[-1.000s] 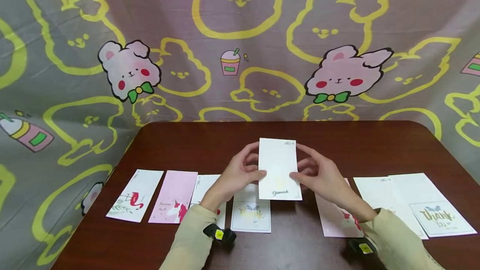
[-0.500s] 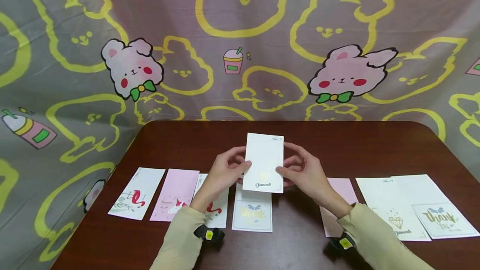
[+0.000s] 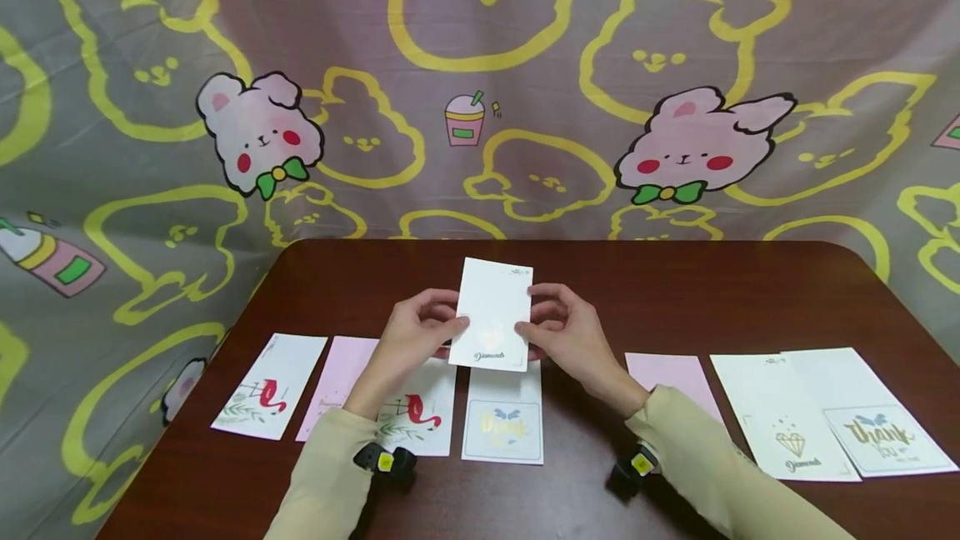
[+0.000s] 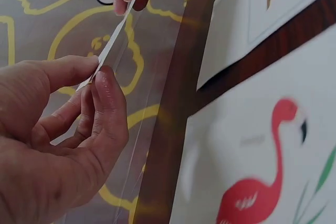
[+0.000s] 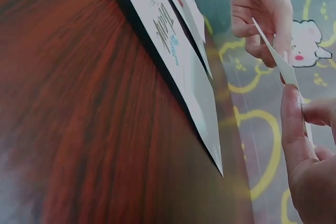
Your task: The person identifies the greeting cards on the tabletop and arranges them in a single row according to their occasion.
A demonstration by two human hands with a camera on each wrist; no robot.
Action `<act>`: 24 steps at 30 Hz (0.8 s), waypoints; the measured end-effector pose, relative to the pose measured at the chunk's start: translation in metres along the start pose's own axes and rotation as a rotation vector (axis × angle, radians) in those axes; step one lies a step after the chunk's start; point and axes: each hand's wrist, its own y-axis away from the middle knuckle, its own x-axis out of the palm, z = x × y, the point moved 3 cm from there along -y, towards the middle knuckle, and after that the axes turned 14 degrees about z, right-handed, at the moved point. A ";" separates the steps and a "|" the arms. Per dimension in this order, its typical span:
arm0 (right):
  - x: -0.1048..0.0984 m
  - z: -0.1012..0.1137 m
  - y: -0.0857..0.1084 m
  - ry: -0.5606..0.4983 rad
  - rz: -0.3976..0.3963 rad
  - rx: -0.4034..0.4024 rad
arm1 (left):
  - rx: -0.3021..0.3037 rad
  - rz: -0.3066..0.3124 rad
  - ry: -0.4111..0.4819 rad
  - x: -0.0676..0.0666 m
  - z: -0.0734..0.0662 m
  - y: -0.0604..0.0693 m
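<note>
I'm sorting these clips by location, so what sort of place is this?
Probably an indoor filming corner: a cartoon-printed cloth backdrop hangs behind a dark wood-grained table, and the person wears black wrist-mounted devices.

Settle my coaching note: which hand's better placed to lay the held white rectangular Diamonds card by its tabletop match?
Probably the right hand: both pinch the held card, but the right is nearer the match.
</note>
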 end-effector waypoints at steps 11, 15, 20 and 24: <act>0.023 0.003 -0.028 0.005 0.014 0.012 | -0.100 -0.026 -0.188 -0.033 0.008 -0.004; 0.032 0.006 -0.040 0.079 0.035 -0.025 | -0.130 -0.039 -0.232 -0.048 0.011 -0.006; 0.045 0.010 -0.054 0.227 0.043 -0.079 | -0.143 -0.050 -0.266 -0.067 0.016 -0.007; 0.055 0.011 -0.066 0.251 0.063 -0.094 | -0.161 -0.026 -0.288 -0.080 0.022 -0.006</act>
